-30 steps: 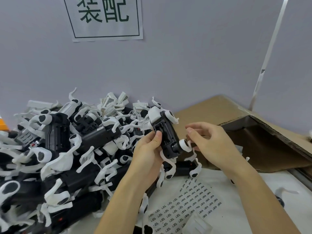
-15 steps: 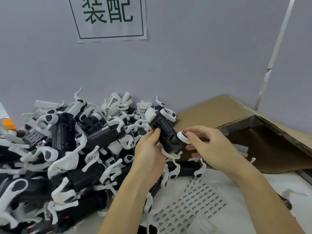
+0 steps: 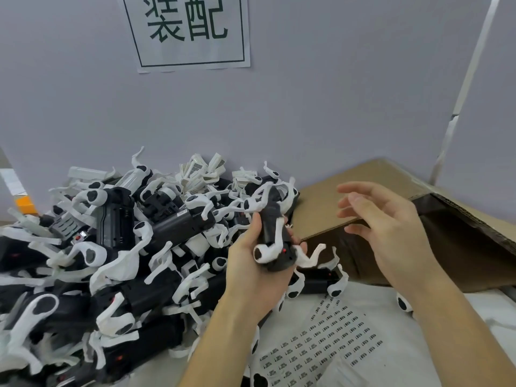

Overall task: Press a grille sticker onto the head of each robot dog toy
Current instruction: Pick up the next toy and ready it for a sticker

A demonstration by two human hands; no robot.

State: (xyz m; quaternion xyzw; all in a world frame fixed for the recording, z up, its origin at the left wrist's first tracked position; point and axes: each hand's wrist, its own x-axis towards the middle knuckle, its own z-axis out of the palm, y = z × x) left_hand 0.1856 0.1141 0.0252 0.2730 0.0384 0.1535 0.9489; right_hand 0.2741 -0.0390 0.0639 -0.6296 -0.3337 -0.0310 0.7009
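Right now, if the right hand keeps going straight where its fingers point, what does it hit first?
The right hand is open, fingers pointing left toward the robot dog toy gripped in the left hand. That toy's upper white legs look like first contact, though depth is unclear and it may pass above them.

You are working at a factory assembly bench: a printed sign (image 3: 190, 30) is hanging on the grey partition (image 3: 335, 93), robot dog toys (image 3: 111, 247) are piling up beside a sticker sheet (image 3: 321, 347) and cardboard carton (image 3: 391, 213).
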